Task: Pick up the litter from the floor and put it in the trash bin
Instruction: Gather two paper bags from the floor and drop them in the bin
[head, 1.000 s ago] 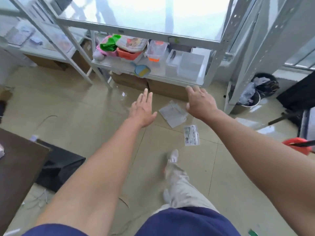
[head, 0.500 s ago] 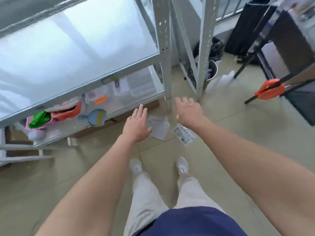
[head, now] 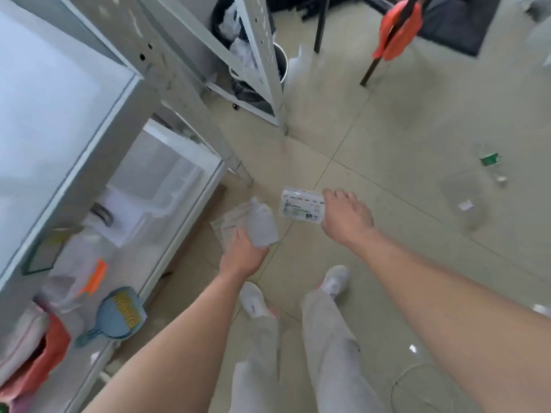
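Note:
My left hand [head: 245, 254] grips a flat grey plastic bag [head: 253, 223] low over the tiled floor, beside the shelf's corner. My right hand [head: 347, 217] pinches the right edge of a white printed packet [head: 301, 206], which sticks out to the left of my fingers. The trash bin [head: 243, 55], lined with a black bag and holding crumpled white plastic, stands at the top behind the metal rack's legs. More litter lies on the floor at right: a small green wrapper [head: 490, 159] and a clear plastic bag [head: 463, 201].
A white metal shelf rack [head: 167, 84] fills the left, its lower shelf holding clear boxes [head: 155, 186], a blue dustpan [head: 117, 315] and coloured items. An orange clamp on a black stand leg [head: 398, 31] is at top right. My feet [head: 253, 299] stand just below my hands.
The view has tilted down and both hands have dropped to the floor. Each open hand has closed on a piece of litter: left on the grey bag, right on the white packet.

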